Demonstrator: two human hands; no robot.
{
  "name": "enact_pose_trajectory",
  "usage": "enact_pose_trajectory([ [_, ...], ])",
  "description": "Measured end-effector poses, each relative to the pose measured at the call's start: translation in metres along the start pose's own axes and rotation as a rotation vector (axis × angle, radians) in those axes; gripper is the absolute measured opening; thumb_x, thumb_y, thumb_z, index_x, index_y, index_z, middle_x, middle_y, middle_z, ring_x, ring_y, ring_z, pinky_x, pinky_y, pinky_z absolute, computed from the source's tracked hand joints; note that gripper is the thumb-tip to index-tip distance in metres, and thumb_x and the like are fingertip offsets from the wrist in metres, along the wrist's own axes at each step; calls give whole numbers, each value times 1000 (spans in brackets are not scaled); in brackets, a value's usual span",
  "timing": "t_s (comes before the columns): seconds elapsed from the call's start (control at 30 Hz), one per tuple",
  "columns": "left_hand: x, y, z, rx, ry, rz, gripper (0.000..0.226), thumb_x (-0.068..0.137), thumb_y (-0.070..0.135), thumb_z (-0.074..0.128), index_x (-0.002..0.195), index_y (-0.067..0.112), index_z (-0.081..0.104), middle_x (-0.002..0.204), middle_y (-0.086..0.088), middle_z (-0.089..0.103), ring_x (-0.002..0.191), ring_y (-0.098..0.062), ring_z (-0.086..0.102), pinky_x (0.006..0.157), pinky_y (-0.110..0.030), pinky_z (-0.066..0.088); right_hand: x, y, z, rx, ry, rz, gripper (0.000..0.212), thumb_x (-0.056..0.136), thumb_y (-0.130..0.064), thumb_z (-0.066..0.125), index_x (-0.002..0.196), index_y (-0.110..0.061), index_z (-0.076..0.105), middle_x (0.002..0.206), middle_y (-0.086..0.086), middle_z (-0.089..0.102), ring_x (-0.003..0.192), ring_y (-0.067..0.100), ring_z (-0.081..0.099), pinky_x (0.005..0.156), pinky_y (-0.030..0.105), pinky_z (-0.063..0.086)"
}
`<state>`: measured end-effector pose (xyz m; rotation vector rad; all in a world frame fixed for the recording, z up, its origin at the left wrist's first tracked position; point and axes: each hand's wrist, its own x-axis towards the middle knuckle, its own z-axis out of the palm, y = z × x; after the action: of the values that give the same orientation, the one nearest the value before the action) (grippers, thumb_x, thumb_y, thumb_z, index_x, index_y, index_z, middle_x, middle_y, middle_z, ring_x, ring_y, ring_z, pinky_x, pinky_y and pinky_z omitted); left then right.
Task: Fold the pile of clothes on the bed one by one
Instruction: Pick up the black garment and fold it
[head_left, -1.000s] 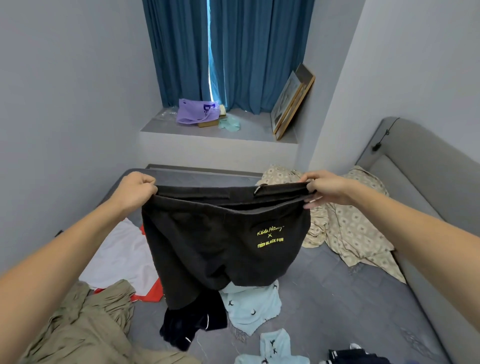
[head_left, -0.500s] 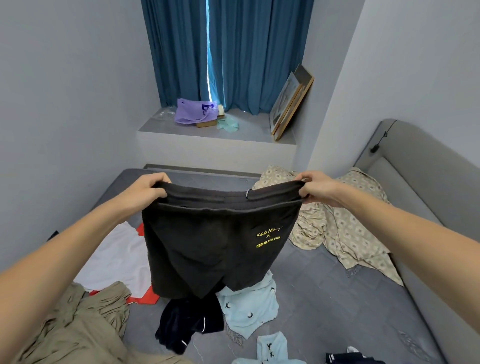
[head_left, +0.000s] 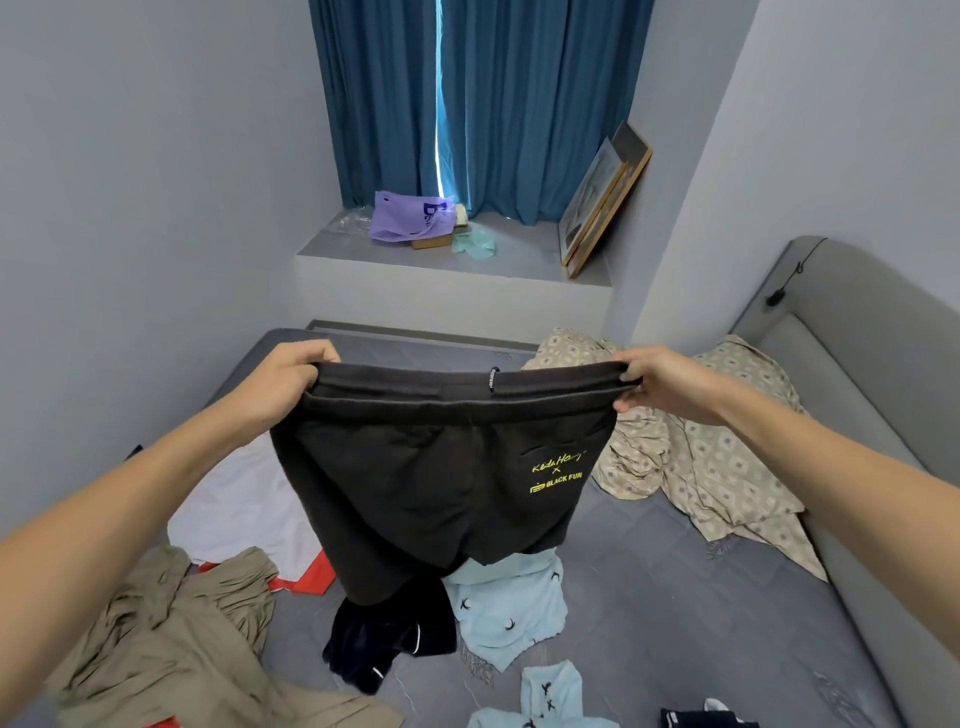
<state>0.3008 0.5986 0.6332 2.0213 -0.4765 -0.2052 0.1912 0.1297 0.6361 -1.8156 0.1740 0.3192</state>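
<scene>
I hold a pair of dark brown shorts (head_left: 426, 478) up in the air by the waistband, stretched flat, with yellow lettering on the right leg. My left hand (head_left: 280, 379) grips the waistband's left end and my right hand (head_left: 660, 384) grips its right end. Beneath the shorts on the grey bed (head_left: 675, 623) lie loose clothes: an olive garment (head_left: 171, 644), a white and red piece (head_left: 244, 509), a dark navy garment (head_left: 384, 639) and light blue pieces with black marks (head_left: 509, 608).
A beige patterned blanket (head_left: 711, 467) is heaped at the bed's far right, against the grey padded headboard (head_left: 852, 332). Behind the bed a window ledge (head_left: 514, 260) holds a purple bag (head_left: 405, 218) and leaning picture frames (head_left: 602, 197). Walls close in left and right.
Both hands have kept their hold on the waistband and drawn it tauter and level. The hanging legs have swung slightly and settled flatter.
</scene>
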Motion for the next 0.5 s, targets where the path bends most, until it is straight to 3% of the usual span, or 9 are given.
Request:
enact_pose_trajectory([
  [0.07, -2, -6, -8, -107, -87, -14, 16, 84, 20, 46, 77, 9, 55, 78, -6, 52, 77, -22, 46, 76, -39, 32, -6, -1, 0, -36, -159, -19, 37, 99, -13, 64, 134, -3, 64, 135, 16, 67, 115, 27, 65, 100, 36, 51],
  [0.1, -2, -11, -14, -140, -173, -35, 33, 92, 38, 51, 86, 6, 54, 84, -10, 51, 82, -25, 45, 80, -43, 30, -8, 0, -1, -106, -205, -6, 44, 95, -17, 72, 136, -7, 62, 136, 11, 68, 122, 23, 64, 106, 36, 47],
  [0.17, -7, -13, -23, -76, -322, -84, 61, 89, 65, 64, 104, 7, 53, 96, -13, 55, 87, -33, 49, 81, -49, 34, -11, 1, 2, -310, -186, 21, 53, 84, -14, 84, 133, -14, 64, 129, 3, 72, 123, 19, 65, 108, 35, 46],
  [0.23, -10, -15, -23, 85, -388, -70, 54, 77, 57, 83, 109, 20, 60, 106, -7, 65, 98, -35, 62, 86, -51, 47, -11, 5, 8, -458, -84, -7, 46, 78, -8, 88, 119, -18, 70, 113, 2, 76, 110, 21, 70, 99, 34, 53],
  [0.3, -12, -16, -18, 173, -360, -68, 52, 67, 48, 94, 104, 29, 64, 103, 0, 70, 98, -26, 68, 89, -47, 55, -8, 10, 14, -465, 5, -78, 29, 81, -10, 87, 103, -23, 75, 93, -6, 77, 93, 21, 71, 83, 31, 56],
  [0.33, -13, -14, -15, 175, -323, -61, 53, 63, 53, 95, 100, 30, 65, 99, 3, 71, 95, -22, 70, 86, -43, 56, -7, 12, 16, -437, 30, -106, 22, 84, -13, 86, 101, -24, 77, 91, -9, 77, 91, 19, 72, 81, 30, 56],
  [0.4, -15, -12, -9, 126, -216, -68, 51, 60, 61, 92, 92, 28, 69, 90, 5, 73, 88, -19, 71, 78, -34, 53, -5, 12, 18, -404, 68, -128, 18, 89, -20, 81, 107, -22, 79, 99, -10, 79, 100, 16, 74, 93, 34, 56],
  [0.5, -16, -11, -6, 44, -108, -181, 27, 74, 28, 92, 85, 16, 71, 80, 1, 74, 84, -23, 70, 74, -34, 50, -4, 11, 18, -398, 139, -94, 12, 94, -28, 76, 104, -24, 79, 98, -10, 79, 100, 15, 74, 98, 36, 56],
])
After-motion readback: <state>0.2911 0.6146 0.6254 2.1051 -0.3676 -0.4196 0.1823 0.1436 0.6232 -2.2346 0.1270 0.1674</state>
